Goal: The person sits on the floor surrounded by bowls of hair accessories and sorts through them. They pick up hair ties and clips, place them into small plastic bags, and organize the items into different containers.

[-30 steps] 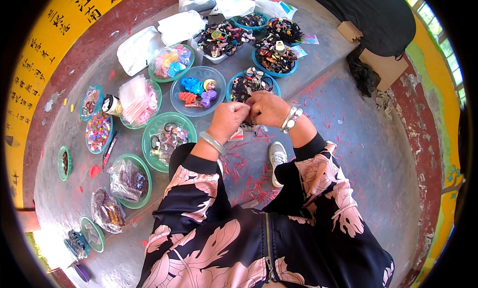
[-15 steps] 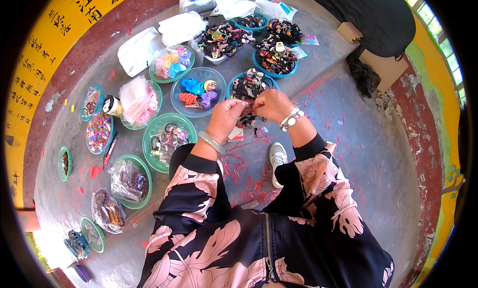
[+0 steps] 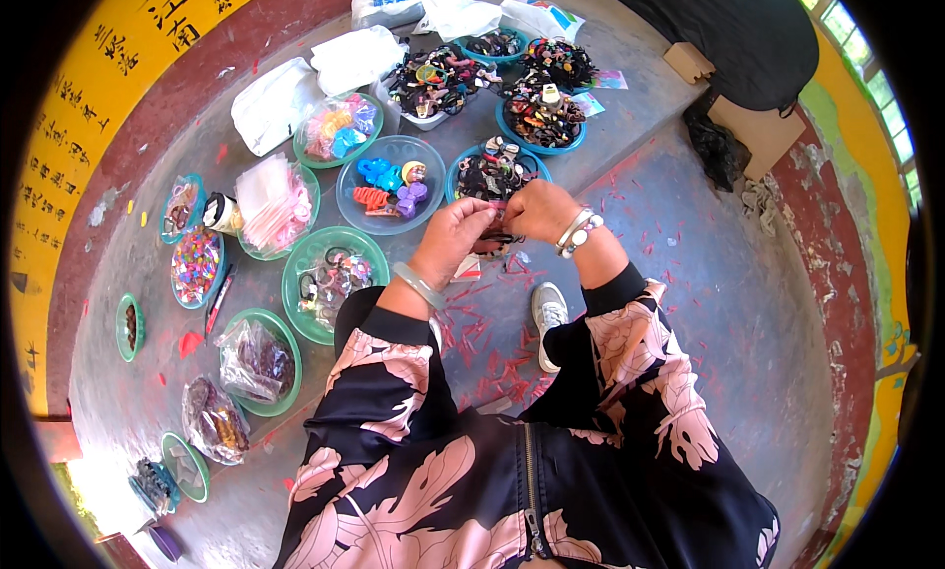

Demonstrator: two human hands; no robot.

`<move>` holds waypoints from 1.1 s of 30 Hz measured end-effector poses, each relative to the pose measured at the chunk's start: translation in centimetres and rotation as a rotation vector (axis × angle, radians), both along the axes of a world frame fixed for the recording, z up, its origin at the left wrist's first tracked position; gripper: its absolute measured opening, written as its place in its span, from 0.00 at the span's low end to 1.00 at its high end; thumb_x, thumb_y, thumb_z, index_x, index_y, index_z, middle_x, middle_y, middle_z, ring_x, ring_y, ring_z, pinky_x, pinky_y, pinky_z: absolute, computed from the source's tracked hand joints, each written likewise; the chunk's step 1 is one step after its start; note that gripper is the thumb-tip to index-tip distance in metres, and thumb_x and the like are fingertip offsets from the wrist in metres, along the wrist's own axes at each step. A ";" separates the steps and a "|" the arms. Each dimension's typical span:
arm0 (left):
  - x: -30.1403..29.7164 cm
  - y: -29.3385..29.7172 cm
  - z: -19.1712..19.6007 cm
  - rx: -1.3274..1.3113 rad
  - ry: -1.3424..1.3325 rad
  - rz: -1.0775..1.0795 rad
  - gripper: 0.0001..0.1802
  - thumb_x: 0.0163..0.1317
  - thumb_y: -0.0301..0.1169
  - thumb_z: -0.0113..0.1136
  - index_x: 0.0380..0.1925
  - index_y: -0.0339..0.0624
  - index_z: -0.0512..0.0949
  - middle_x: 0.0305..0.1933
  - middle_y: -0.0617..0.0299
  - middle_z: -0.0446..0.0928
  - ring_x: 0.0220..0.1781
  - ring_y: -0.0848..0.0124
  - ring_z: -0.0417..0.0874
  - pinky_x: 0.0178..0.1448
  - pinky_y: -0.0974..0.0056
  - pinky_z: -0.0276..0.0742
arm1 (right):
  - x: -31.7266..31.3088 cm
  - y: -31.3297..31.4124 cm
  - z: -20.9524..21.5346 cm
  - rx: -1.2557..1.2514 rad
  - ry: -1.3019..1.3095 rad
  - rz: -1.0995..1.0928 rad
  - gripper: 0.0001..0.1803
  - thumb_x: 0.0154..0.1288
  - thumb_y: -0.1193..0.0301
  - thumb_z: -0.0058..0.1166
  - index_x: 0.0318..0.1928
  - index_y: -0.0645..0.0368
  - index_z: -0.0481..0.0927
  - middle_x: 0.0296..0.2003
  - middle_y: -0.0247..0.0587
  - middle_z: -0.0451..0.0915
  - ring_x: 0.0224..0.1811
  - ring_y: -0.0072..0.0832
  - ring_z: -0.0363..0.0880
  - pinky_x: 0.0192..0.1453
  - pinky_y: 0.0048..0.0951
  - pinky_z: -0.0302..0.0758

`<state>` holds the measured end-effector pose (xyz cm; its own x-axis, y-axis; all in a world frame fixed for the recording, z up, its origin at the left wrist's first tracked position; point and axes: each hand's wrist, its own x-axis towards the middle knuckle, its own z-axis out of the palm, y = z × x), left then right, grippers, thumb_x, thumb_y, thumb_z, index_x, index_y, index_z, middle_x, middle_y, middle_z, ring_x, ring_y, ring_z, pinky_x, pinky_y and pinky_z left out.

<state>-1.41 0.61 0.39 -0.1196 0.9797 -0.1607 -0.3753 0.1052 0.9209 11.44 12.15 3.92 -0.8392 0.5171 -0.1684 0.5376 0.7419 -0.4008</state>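
My left hand [image 3: 451, 236] and my right hand [image 3: 536, 211] meet fingertip to fingertip over the grey floor, pinching a small dark hair accessory [image 3: 495, 224] between them. A silver bangle sits on my left wrist and beaded bracelets on my right. Just beyond my fingers lies a blue dish [image 3: 492, 173] filled with dark clips. To its left stands a clear blue bowl [image 3: 389, 185] with blue, orange and purple hair clips. What exactly my fingers hold is partly hidden.
Green and blue dishes [image 3: 330, 274] of small accessories ring my left side, some with plastic bags [image 3: 251, 357]. White bags [image 3: 276, 101] lie farther back. Red scraps [image 3: 492, 367] litter the floor near my white shoe [image 3: 546, 308]. Cardboard boxes [image 3: 758, 126] sit at the right.
Both hands have shifted slightly up and away from me, toward the blue dish of dark clips, still joined at the fingertips.
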 end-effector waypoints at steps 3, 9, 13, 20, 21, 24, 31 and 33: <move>0.2 -0.1 0.2 0.025 0.005 -0.025 0.16 0.59 0.28 0.52 0.47 0.33 0.70 0.40 0.59 0.77 0.38 0.73 0.79 0.44 0.71 0.76 | 0.4 0.1 0.7 -0.007 0.035 0.005 0.09 0.45 0.61 0.54 0.24 0.49 0.83 0.23 0.43 0.79 0.29 0.41 0.78 0.36 0.36 0.74; -0.5 0.1 -0.6 -0.071 0.045 -0.094 0.14 0.55 0.24 0.56 0.43 0.30 0.74 0.38 0.58 0.78 0.37 0.74 0.79 0.45 0.72 0.75 | 0.7 0.2 0.3 -0.083 0.142 0.019 0.10 0.44 0.61 0.53 0.24 0.51 0.83 0.22 0.45 0.78 0.29 0.42 0.77 0.35 0.37 0.73; -0.6 0.2 -1.6 -0.117 -0.011 0.011 0.11 0.57 0.25 0.56 0.38 0.29 0.76 0.36 0.58 0.78 0.34 0.76 0.79 0.40 0.75 0.76 | 0.4 0.2 0.1 -0.043 0.153 0.071 0.11 0.44 0.61 0.53 0.23 0.54 0.81 0.21 0.48 0.76 0.27 0.44 0.76 0.33 0.39 0.72; -0.8 0.2 -1.3 -0.126 -0.043 0.035 0.09 0.60 0.28 0.54 0.32 0.31 0.76 0.33 0.58 0.78 0.29 0.76 0.79 0.34 0.77 0.76 | 0.8 0.7 0.2 -0.082 0.165 0.079 0.14 0.48 0.60 0.52 0.21 0.59 0.79 0.19 0.49 0.75 0.24 0.46 0.74 0.30 0.41 0.70; -0.7 0.1 -0.8 -0.122 -0.069 0.032 0.09 0.60 0.28 0.53 0.32 0.31 0.76 0.34 0.58 0.78 0.30 0.75 0.79 0.34 0.77 0.77 | 0.8 0.8 0.1 -0.058 0.194 0.094 0.15 0.48 0.59 0.52 0.21 0.59 0.79 0.19 0.49 0.75 0.25 0.46 0.75 0.30 0.41 0.69; -0.6 0.1 -0.8 -0.090 -0.143 0.069 0.10 0.60 0.27 0.51 0.34 0.29 0.75 0.36 0.55 0.77 0.34 0.71 0.80 0.37 0.74 0.78 | 0.7 0.8 -0.6 -0.020 0.317 0.088 0.15 0.49 0.60 0.53 0.21 0.60 0.79 0.20 0.48 0.76 0.25 0.44 0.75 0.30 0.39 0.70; -0.7 0.1 -0.5 0.023 -0.216 0.188 0.12 0.64 0.28 0.46 0.39 0.28 0.72 0.39 0.52 0.77 0.41 0.68 0.80 0.44 0.72 0.78 | 0.1 0.7 -1.1 -0.276 0.632 -0.252 0.15 0.44 0.73 0.62 0.36 0.61 0.77 0.22 0.39 0.77 0.24 0.28 0.76 0.30 0.27 0.72; -0.6 0.2 -0.1 0.047 -0.249 0.202 0.12 0.64 0.28 0.47 0.39 0.29 0.72 0.39 0.53 0.77 0.40 0.69 0.80 0.43 0.72 0.78 | 0.0 1.1 -1.5 -0.525 0.688 -0.297 0.22 0.45 0.75 0.63 0.43 0.65 0.73 0.25 0.37 0.77 0.27 0.22 0.75 0.31 0.23 0.71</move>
